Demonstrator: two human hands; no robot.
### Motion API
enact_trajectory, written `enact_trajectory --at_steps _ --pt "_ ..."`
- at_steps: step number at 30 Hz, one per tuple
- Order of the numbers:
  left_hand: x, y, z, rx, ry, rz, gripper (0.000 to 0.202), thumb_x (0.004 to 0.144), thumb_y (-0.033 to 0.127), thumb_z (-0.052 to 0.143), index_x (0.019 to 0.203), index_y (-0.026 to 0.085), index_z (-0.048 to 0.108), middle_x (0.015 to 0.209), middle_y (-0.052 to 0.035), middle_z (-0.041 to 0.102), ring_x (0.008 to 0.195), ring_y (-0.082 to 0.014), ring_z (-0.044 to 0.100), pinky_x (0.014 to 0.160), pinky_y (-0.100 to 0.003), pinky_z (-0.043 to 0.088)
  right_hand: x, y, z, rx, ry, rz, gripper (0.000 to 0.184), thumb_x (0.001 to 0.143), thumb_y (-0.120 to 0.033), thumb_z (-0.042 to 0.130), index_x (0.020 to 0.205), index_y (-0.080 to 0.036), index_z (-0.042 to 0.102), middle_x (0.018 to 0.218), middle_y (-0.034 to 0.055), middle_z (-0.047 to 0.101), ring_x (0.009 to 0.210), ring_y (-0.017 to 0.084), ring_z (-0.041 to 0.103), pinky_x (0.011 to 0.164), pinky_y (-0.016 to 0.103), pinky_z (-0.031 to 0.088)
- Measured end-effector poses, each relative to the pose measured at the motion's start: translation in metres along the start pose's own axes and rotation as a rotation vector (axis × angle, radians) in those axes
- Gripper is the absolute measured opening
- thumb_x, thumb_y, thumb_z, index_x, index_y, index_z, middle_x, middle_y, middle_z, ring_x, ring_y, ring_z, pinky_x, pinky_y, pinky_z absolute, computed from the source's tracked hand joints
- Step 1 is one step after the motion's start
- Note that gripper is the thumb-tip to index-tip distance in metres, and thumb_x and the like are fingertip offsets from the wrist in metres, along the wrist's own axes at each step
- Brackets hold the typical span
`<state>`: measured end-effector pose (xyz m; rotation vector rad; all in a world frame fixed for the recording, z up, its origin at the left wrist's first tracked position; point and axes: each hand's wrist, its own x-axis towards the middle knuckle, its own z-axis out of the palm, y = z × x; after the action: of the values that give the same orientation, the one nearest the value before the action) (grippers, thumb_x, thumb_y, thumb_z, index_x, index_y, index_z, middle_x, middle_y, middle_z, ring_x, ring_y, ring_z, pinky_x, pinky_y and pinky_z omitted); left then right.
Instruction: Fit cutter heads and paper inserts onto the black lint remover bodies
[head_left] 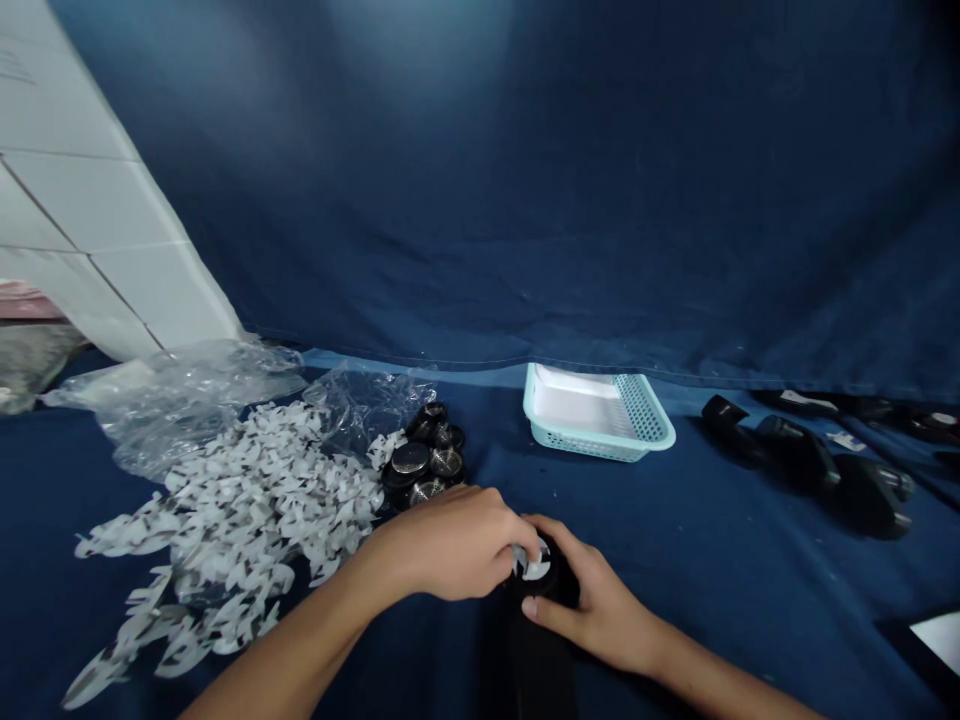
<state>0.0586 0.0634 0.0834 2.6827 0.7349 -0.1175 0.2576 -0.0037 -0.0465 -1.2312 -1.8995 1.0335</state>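
Observation:
My left hand (469, 545) is closed, with its fingertips on a small white bladed rotor (536, 565). The rotor sits at the round top of a black fabric shaver body (541, 650), and I cannot tell whether it is fully seated. My right hand (592, 605) curls around that top end, thumb on the near side and fingers on the far side. Beside my left forearm spreads a big heap of loose white bladed rotors (262, 490). Just beyond my left hand lie several black round shaver caps (411, 460) with metal mesh faces.
A light-blue plastic basket (660, 435) with white sheets inside stands further back. Crumpled clear plastic bags (202, 385) lie behind the heap. Several black devices (802, 455) rest at the right. A dark blue cloth (525, 200) hangs across the back, near a white tiled wall (97, 190).

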Motion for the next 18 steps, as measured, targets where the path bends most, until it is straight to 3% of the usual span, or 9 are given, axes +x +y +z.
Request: enact_trajectory --at_steps 6,12,15,18 --pt "-0.0003 -0.0004 -0.0038 -0.155 -0.066 0.032 0.040 0.080 0.009 0.050 0.104 0.031 0.073 0.069 0.0031 0.071 0.055 -0.0128 0.061 0.056 -0.021 0.042 0.0001 0.0011 0.0003 -0.002 0.010 -0.005 0.070 0.080 -0.035 0.071 0.140 -0.028 0.036 0.141 0.0079 0.050 0.126 0.028 0.049 0.107 0.047 0.038" --pt "-0.0023 -0.0032 -0.0071 -0.108 -0.034 -0.091 0.034 0.082 0.010 0.048 0.092 0.029 0.075 0.063 0.0029 0.067 0.053 -0.0135 0.057 0.055 -0.022 0.041 0.0015 -0.0022 -0.0004 0.005 0.011 -0.015 0.066 0.079 -0.033 0.071 0.137 -0.027 0.040 0.135 0.0075 0.055 0.120 0.028 0.053 0.104 0.046 0.041" --pt "-0.0013 -0.0049 -0.0066 -0.058 -0.025 -0.106 0.034 0.083 0.014 0.049 0.104 0.030 0.071 0.068 0.0011 0.068 0.059 -0.0161 0.060 0.060 -0.025 0.044 0.0017 -0.0041 -0.0004 0.003 0.017 -0.019 0.064 0.079 -0.033 0.070 0.136 -0.027 0.041 0.134 0.0077 0.056 0.119 0.028 0.054 0.104 0.046 0.041" --pt "0.0000 -0.0042 -0.0047 -0.044 -0.035 -0.096 0.039 0.084 0.015 0.049 0.114 0.030 0.067 0.058 0.0023 0.063 0.049 -0.0149 0.057 0.053 -0.024 0.042 0.0014 -0.0027 0.0003 0.011 0.032 -0.029 0.067 0.079 -0.033 0.070 0.138 -0.026 0.039 0.133 0.0081 0.056 0.119 0.028 0.055 0.104 0.046 0.042"
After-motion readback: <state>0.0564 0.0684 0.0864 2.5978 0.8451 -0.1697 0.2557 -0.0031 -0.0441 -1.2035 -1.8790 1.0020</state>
